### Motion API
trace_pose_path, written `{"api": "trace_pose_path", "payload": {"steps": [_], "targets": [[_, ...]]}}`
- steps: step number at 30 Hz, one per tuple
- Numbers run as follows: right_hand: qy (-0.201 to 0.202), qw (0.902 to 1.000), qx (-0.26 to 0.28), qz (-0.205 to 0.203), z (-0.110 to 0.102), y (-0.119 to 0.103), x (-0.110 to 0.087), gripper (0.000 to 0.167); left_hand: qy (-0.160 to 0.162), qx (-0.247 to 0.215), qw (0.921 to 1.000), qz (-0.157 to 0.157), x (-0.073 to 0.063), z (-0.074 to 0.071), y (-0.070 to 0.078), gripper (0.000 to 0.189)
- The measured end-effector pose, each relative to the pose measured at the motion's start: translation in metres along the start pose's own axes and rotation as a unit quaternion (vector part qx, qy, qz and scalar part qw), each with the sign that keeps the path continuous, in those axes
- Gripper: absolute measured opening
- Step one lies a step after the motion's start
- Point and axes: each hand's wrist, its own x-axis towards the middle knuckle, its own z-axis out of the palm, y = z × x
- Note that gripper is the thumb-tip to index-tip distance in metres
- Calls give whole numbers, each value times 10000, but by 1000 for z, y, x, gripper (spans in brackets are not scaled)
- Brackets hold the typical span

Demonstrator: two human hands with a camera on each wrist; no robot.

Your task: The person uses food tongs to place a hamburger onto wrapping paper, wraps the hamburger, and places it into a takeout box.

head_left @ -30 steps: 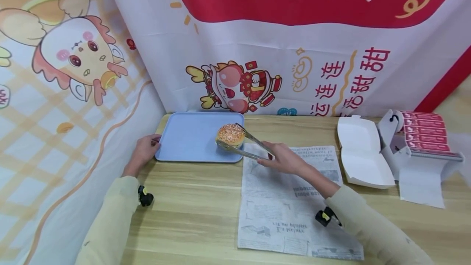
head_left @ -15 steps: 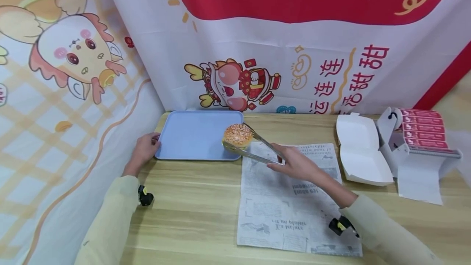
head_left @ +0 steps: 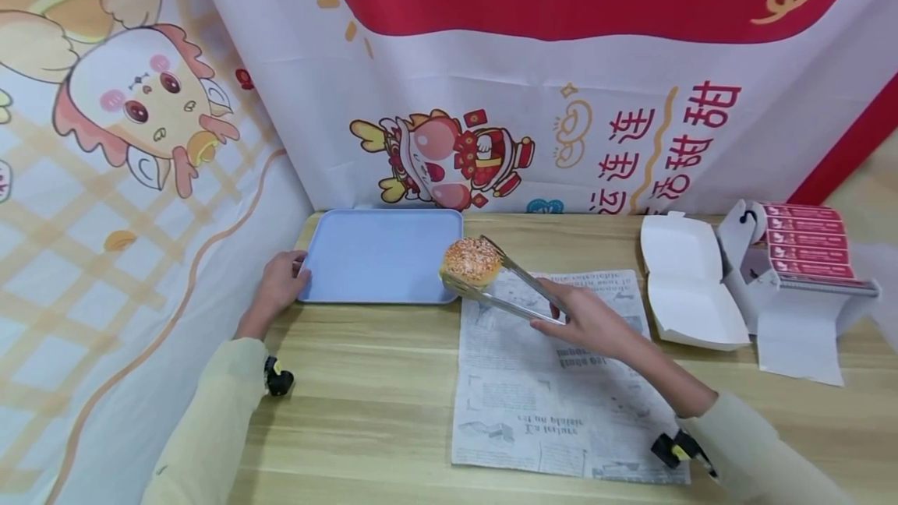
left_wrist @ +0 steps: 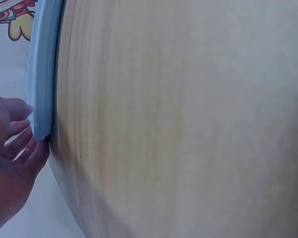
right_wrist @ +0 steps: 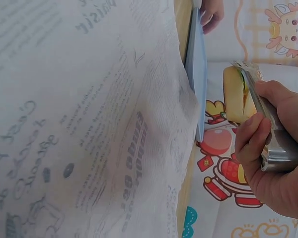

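Observation:
Metal tongs [head_left: 519,304] are gripped in my right hand [head_left: 596,322], their arms closed around a burger [head_left: 471,259] with a seeded bun. That burger hangs raised over the tray's right edge and the top of the paper. In the right wrist view the burger [right_wrist: 234,94] shows bun halves with a bit of green filling between them. My left hand [head_left: 282,283] pinches the near left corner of a light blue tray [head_left: 382,256]. Seen from the left wrist, the thumb lies on the tray rim [left_wrist: 42,74] and the fingers are beneath it.
Printed newspaper-style wrapping paper [head_left: 526,404] lies flat on the wooden table [head_left: 351,396]. An opened white takeaway box [head_left: 691,287] stands to the right, beside a label dispenser [head_left: 807,256] with a red roll. Printed cloth [head_left: 281,61] hangs behind and at left.
The burger, held in the tongs, has come off the tray's right part, moving right and toward me. My right arm has drawn back with it. The left hand stays at the tray corner.

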Motion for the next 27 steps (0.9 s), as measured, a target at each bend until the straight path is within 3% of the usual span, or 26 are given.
{"api": "trace_pose_path", "payload": {"steps": [9,19,27], "targets": [[180,9998,36,28,-1,10,-33,67,-51,58,9999,104,3,3,1,45],[259,9987,66,436,-1,16,-71,70,-77,98,9998,136,9,7,-2,45],[470,9975,115,509,-2,20,-98,71,-45,58,9998,189,6,3,-11,45]]}}
